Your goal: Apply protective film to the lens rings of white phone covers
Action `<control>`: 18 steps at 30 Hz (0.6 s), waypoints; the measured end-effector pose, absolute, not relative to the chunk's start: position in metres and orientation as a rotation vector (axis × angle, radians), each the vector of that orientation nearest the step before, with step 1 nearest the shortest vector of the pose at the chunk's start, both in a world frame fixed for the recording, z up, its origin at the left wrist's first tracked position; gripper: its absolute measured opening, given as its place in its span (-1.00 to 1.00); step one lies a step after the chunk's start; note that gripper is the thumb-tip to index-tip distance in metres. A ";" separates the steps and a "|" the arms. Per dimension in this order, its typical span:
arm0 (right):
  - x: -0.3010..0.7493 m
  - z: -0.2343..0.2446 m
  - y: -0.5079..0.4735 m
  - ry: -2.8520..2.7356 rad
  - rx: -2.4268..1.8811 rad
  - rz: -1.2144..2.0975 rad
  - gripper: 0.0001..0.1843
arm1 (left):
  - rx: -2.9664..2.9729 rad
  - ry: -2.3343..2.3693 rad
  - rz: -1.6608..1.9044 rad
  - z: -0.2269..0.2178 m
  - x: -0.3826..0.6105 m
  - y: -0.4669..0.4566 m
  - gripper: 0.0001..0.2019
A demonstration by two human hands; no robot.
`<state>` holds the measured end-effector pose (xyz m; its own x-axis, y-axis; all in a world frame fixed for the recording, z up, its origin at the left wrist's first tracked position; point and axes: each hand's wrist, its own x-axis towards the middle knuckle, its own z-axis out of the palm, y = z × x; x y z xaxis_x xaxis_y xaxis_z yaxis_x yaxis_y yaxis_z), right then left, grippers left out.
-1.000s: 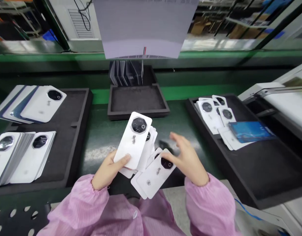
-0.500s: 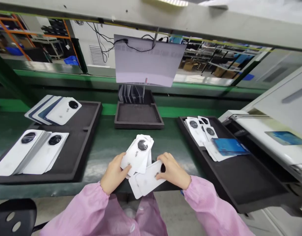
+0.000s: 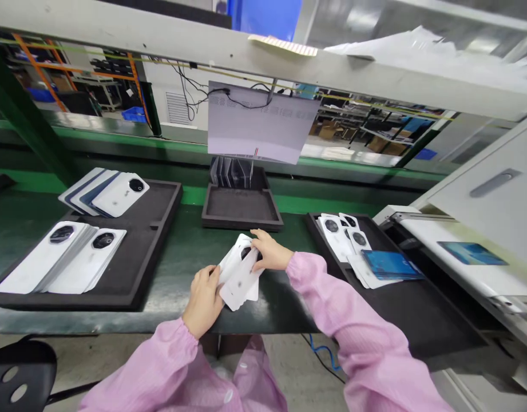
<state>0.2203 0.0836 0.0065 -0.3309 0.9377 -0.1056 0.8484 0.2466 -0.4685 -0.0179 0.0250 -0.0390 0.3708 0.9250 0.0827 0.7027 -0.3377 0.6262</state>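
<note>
Panels (image 3: 241, 283): left hand (image 3: 204, 300) along side, right hand (image 3: 269, 252) at upper end.

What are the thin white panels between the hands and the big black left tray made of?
Thin white rounded panels: smooth, perhaps plastic or coated card, looking flat and stiff. Black rectangular tray: matte, probably foam, judging by its thick, dull walls.

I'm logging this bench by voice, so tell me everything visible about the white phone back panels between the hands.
The white phone back panels form a small, uneven, fanned stack. They look thin, smooth and round-cornered, with a dark camera area near the far end and a small grey mark lower on the top one. They slant over the bench, far end rightward. The right hand grips that end, partly covering the camera area; the left hand meets the left edge.
</note>
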 end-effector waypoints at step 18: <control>0.214 -0.015 0.103 -2.159 -1.788 0.963 0.35 | 1.517 1.379 0.705 -0.031 0.015 0.038 -0.13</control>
<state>0.2143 0.1026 -0.0152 -0.2623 0.9292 -0.2603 0.8146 0.0687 -0.5759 0.0147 0.0378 -0.0312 0.2027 0.9643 -0.1706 0.4268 0.0698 0.9017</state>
